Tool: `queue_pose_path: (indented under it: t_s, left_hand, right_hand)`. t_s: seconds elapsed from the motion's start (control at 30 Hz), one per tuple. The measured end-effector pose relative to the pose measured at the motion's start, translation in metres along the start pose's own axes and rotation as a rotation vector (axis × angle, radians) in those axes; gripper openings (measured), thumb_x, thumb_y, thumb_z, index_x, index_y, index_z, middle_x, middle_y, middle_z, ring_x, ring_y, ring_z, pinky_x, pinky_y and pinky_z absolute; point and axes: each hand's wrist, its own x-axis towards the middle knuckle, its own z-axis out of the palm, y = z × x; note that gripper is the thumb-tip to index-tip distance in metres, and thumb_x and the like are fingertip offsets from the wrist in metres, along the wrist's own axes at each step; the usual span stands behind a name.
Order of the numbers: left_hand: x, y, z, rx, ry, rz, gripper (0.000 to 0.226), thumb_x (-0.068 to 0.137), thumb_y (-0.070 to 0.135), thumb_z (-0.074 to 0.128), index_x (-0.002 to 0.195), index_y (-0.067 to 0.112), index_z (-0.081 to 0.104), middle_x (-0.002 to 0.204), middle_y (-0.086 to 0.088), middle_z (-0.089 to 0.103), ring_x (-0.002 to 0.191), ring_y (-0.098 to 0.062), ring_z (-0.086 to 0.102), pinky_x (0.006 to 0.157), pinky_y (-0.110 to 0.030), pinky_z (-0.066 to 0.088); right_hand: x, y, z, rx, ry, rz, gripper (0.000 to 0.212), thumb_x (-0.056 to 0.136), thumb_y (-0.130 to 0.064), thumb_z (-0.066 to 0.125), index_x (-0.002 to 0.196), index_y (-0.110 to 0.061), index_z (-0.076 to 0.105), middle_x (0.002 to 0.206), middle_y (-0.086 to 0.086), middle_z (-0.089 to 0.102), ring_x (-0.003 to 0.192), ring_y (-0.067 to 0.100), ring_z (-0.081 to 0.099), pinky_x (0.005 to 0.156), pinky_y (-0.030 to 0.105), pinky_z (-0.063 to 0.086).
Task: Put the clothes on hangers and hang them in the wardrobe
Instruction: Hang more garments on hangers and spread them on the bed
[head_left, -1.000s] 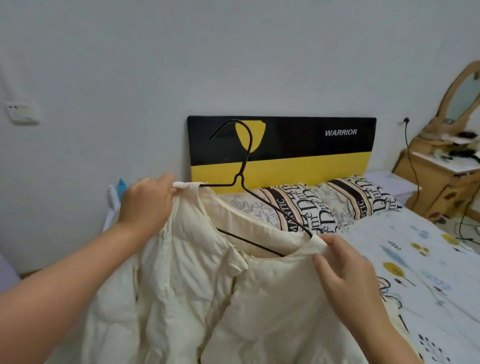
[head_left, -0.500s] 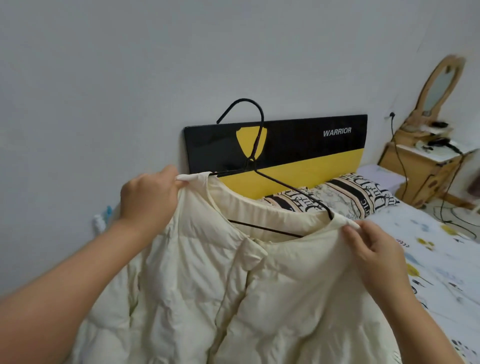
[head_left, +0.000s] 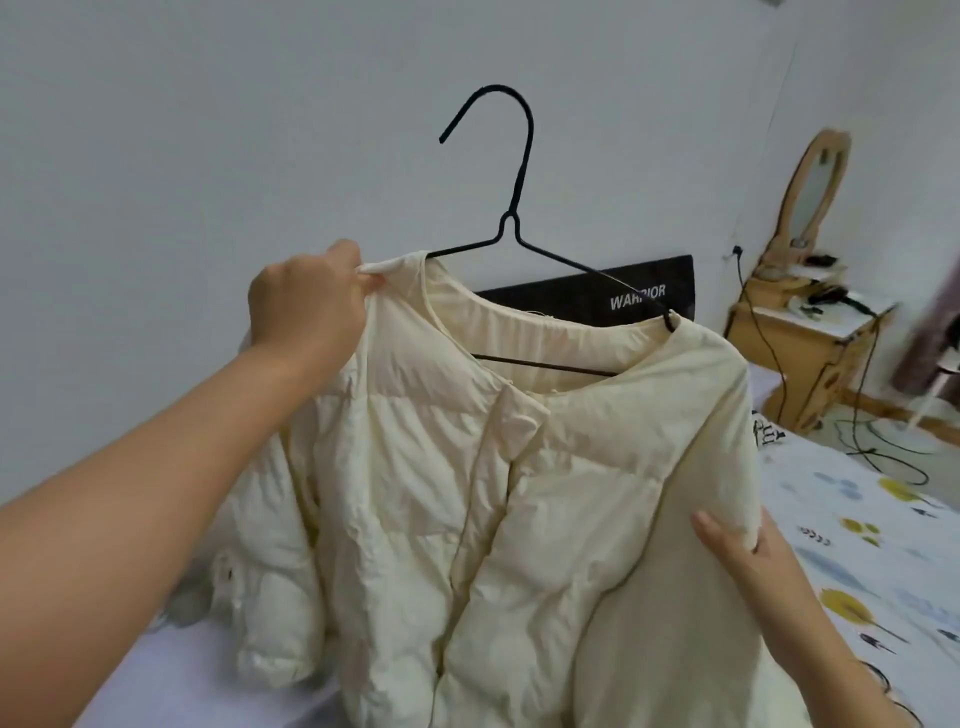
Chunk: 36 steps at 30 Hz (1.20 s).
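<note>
Right hand: the right hand (head_left: 748, 561) sits nearest, low on the cream quilted puffer jacket (head_left: 519, 493); thumb lies flat on the sleeve side, the other fingers hidden behind the fabric, so I cannot tell how tightly they close. Likely steadying the hanging weight.
Left hand: the left hand (head_left: 306, 306) pinches the shoulder edge between thumb and curled fingers, holding it up so the shoulder sits on the wire.
Hanger: the thin black wire hanger (head_left: 511, 223) is threaded through the neckline just beyond those fingertips, hook free above.
Beyond: black headboard (head_left: 582, 301), patterned bedsheet (head_left: 857, 545), wooden dressing table (head_left: 810, 332). No wardrobe in sight, so hanging is not yet done.
</note>
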Motion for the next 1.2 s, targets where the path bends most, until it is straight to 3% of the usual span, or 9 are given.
queue_pose_path:
  t_s: [0.23,0.4,0.63,0.73,0.9,1.0,1.07,1.13,1.2]
  left_hand:
    - [0.078,0.032,0.102,-0.078,-0.085,0.037,0.028,0.096,0.027,0.044,0.093,0.0,0.053,0.081,-0.029,0.059,0.065,-0.033,0.04,0.059,-0.036,0.026]
    - [0.137,0.053,0.19,-0.135,-0.123,0.1,0.024,0.096,0.022,0.043,0.092,0.0,0.052,0.086,-0.03,0.059,0.072,-0.04,0.051,0.06,-0.036,0.029]
    - [0.204,0.081,0.34,-0.223,-0.219,0.239,0.033,0.098,0.032,0.041,0.093,0.002,0.052,0.087,-0.027,0.061,0.08,-0.043,0.056,0.062,-0.037,0.033]
    - [0.206,0.093,0.418,-0.21,-0.312,0.274,0.028,0.098,0.029,0.041,0.095,0.004,0.052,0.091,-0.024,0.062,0.083,-0.042,0.057,0.061,-0.036,0.032]
    - [0.19,0.118,0.527,-0.176,-0.449,0.336,0.023,0.1,0.028,0.039,0.093,0.007,0.046,0.088,-0.018,0.062,0.079,-0.038,0.056,0.059,-0.035,0.03]
    - [0.175,0.135,0.578,-0.187,-0.494,0.344,0.022,0.1,0.026,0.038,0.096,0.006,0.045,0.08,-0.012,0.057,0.071,-0.031,0.052,0.062,-0.035,0.03]
    - [0.164,0.14,0.61,-0.146,-0.531,0.373,0.019,0.099,0.025,0.041,0.096,0.007,0.046,0.078,-0.01,0.059,0.073,-0.031,0.057,0.065,-0.033,0.029]
    - [0.152,0.14,0.638,-0.078,-0.545,0.446,0.015,0.09,0.018,0.059,0.086,0.008,0.049,0.066,-0.006,0.059,0.062,-0.027,0.058,0.062,-0.031,0.027]
    - [0.142,0.14,0.659,0.012,-0.535,0.566,0.033,0.064,0.009,0.08,0.07,0.011,0.048,0.047,0.0,0.043,0.042,-0.021,0.046,0.055,-0.027,0.025]
  right_hand:
    - [0.094,0.026,0.024,-0.027,0.207,0.12,0.022,0.083,-0.006,0.066,0.105,-0.005,0.062,0.098,0.015,0.066,0.088,0.03,0.062,0.076,0.037,0.048]
    - [0.171,0.025,0.05,-0.012,0.322,0.161,0.018,0.084,-0.006,0.062,0.102,-0.007,0.059,0.093,0.014,0.064,0.086,0.029,0.061,0.081,0.04,0.05]
    - [0.295,0.049,0.097,-0.111,0.439,0.26,0.008,0.085,-0.004,0.058,0.09,-0.009,0.055,0.087,0.014,0.062,0.081,0.028,0.058,0.082,0.042,0.05]
    - [0.345,0.087,0.117,-0.213,0.464,0.393,0.018,0.086,-0.009,0.057,0.102,-0.005,0.051,0.1,0.015,0.059,0.097,0.034,0.058,0.089,0.046,0.048]
    - [0.402,0.156,0.15,-0.365,0.364,0.533,0.05,0.088,-0.016,0.051,0.134,-0.006,0.034,0.126,0.015,0.054,0.113,0.033,0.053,0.09,0.038,0.045]
    - [0.426,0.201,0.174,-0.645,0.333,0.514,0.06,0.094,-0.03,0.041,0.146,-0.011,0.018,0.145,0.011,0.038,0.132,0.029,0.038,0.106,0.041,0.036]
    - [0.432,0.227,0.192,-0.869,0.263,0.514,0.058,0.097,-0.025,0.033,0.149,-0.014,0.009,0.154,0.014,0.02,0.142,0.029,0.019,0.114,0.045,0.023]
    - [0.431,0.248,0.208,-0.998,0.118,0.563,0.063,0.096,-0.021,0.032,0.15,-0.019,-0.001,0.157,0.014,-0.005,0.145,0.031,-0.003,0.117,0.05,0.009]
    - [0.428,0.27,0.22,-1.047,-0.014,0.6,0.069,0.096,-0.029,0.035,0.15,-0.023,-0.009,0.155,0.014,-0.021,0.144,0.031,-0.017,0.115,0.054,0.002]
